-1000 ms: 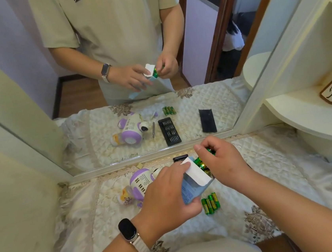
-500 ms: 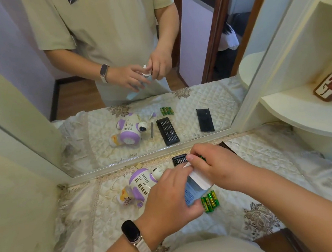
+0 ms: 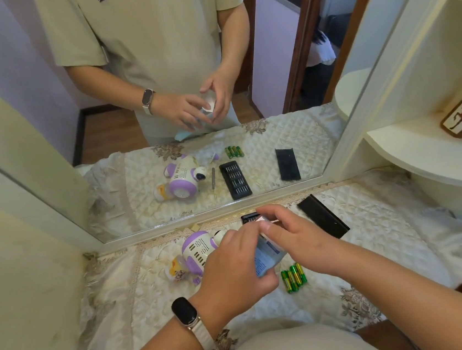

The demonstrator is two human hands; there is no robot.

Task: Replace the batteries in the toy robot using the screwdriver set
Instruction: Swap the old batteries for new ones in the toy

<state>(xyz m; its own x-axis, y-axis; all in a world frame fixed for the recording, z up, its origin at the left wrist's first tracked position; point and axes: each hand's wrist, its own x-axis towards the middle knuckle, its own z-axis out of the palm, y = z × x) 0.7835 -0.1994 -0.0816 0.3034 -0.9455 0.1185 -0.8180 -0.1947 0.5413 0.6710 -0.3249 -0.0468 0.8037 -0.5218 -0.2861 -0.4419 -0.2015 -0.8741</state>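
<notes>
Centre-left: toy robot [image 3: 196, 249] lies on the quilted cloth, just beside the left hand [image 3: 235, 272], which grips a blue battery box [image 3: 264, 260]. The right hand [image 3: 294, 239], fingers curled, pinches the box's white flap, now folded down where batteries protruded earlier. Loose green batteries [image 3: 292, 277] lie at the box's lower right.

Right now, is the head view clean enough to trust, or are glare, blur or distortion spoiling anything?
Head view: soft, even light, no glare on the mirror; the wide angle warps its frame and the shelf near the edges; the left hand and right hand on the blue box look slightly soft; the green batteries and toy robot read sharp.
</notes>
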